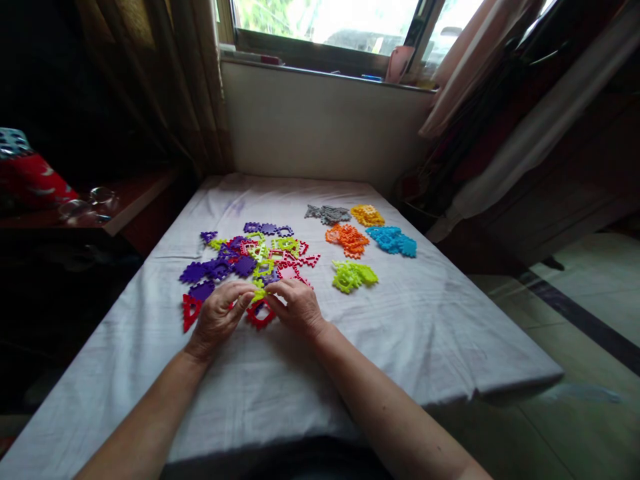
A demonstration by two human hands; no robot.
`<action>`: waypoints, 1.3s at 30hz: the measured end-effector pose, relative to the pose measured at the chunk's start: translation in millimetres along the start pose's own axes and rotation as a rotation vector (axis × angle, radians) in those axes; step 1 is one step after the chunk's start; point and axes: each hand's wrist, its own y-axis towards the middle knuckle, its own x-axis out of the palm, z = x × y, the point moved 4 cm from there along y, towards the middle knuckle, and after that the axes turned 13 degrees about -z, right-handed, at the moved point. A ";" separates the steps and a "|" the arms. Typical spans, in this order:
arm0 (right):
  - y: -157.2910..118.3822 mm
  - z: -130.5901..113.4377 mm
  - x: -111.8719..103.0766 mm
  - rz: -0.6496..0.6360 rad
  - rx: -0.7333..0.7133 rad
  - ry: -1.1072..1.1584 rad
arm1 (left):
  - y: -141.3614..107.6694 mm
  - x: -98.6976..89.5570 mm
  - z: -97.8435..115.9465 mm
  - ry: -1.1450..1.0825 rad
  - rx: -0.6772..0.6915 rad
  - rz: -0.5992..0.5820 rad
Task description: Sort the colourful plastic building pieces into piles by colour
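Note:
Between my left hand (pixel 223 315) and my right hand (pixel 296 305) is a small yellow-green toothed piece (pixel 259 292), pinched by the fingertips of both. Just beneath it lies a red toothed piece (pixel 261 315). A mixed heap of purple pieces (pixel 219 269), yellow-green pieces (pixel 263 268) and red pieces (pixel 289 269) spreads beyond my hands. One red triangular piece (pixel 191 312) lies left of my left hand. To the right are separate piles: yellow-green (pixel 353 276), orange (pixel 347 240), blue (pixel 392 241), grey (pixel 328 214) and yellow (pixel 367 215).
A white cloth (pixel 400 340) covers the table. Behind it stand a low wall (pixel 320 127) and a window with a pink cup (pixel 399 65) on its sill. At left, glasses (pixel 79 211) and a red item (pixel 35 180) rest on a dark shelf. Clothes hang at right.

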 end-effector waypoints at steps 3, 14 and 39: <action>-1.9 14.2 -4.2 0.068 0.117 0.118 | 0.3 7.7 -8.0 0.110 -0.047 -0.100; -53.0 111.1 -76.5 0.475 0.573 0.334 | -7.7 12.5 -21.1 0.398 -0.144 -0.111; -80.4 116.0 -106.1 0.449 0.780 -0.189 | -3.0 3.5 -20.7 0.219 -0.083 -0.027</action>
